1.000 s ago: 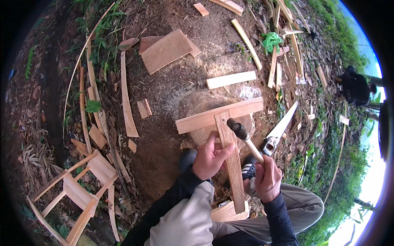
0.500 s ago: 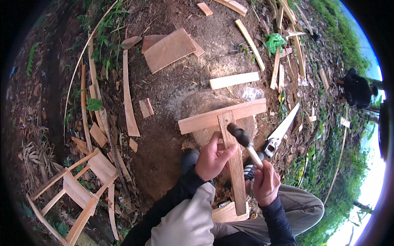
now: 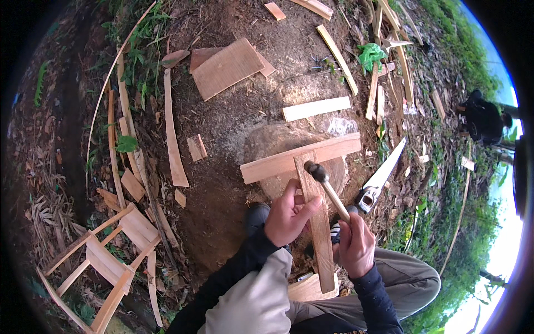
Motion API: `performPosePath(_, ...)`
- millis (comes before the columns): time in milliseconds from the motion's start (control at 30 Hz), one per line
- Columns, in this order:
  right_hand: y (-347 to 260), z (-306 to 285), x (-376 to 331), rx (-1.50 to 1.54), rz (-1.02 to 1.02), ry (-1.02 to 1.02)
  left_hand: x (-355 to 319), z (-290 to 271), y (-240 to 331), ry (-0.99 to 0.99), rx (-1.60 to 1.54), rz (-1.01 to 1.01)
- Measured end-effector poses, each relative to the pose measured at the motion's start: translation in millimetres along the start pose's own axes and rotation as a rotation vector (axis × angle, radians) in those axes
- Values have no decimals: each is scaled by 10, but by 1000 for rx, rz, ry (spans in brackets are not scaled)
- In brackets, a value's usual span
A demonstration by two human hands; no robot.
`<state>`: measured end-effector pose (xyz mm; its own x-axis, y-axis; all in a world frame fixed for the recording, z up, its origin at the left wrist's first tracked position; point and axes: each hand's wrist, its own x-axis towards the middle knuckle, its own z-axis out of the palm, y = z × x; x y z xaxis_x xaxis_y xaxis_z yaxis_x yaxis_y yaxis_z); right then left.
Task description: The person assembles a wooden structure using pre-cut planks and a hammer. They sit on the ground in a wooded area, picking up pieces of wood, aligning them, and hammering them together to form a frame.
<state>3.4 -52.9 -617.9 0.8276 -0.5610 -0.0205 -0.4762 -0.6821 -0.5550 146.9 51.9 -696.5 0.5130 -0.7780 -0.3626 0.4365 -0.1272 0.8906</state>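
Observation:
My left hand [image 3: 290,218] is wrapped round a narrow wooden board [image 3: 321,245], thumb lying on its upper face. The far end of that board rests across a second wooden plank [image 3: 267,168], forming a T. Beneath the plank is a tree stump [image 3: 272,186]. My right hand [image 3: 357,245] grips the pale wooden handle of a hammer [image 3: 336,199]. Its dark head is over the narrow board near where the two pieces cross; whether it touches the wood I cannot tell. Any nail there is too small to make out.
A handsaw [image 3: 384,177] lies right of the stump. Beyond it are a pale board [image 3: 316,108] and wide wooden panels [image 3: 228,69]. A wooden frame [image 3: 105,259] stands at lower left. A green plastic bag [image 3: 371,57] lies among planks. Someone in dark clothes [image 3: 483,118] is at far right.
The hammer's head has shifted slightly up and left toward the board's far end, and my right hand has turned a little with it. My left hand and the boards stay almost in place.

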Motion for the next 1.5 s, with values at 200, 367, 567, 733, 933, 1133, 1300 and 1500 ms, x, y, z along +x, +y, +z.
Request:
performPosePath(200,-2,-2,-21,29,13,20,11,37,59,5,-42,-47)
performPosePath(367,-28,-13,-27,44,-5,46,-9,37,61,7,-57,-43)
performPosePath(567,-1,-20,-4,51,38,-36,4,27,104,5,-14,-101)
performPosePath(733,-6,-27,-23,31,63,-29,22,75,38,17,-40,-35)
performPosePath(933,-40,-59,-57,61,51,39,11,56,56,19,2,-31)
performPosePath(1133,-35,-19,33,20,47,-10,3,33,-4,26,-11,-68)
performPosePath(1300,-10,57,-86,83,153,32,42,66,-25,19,-37,-11)
performPosePath(1500,-138,230,85,201,32,60,31,37,-33,30,56,43)
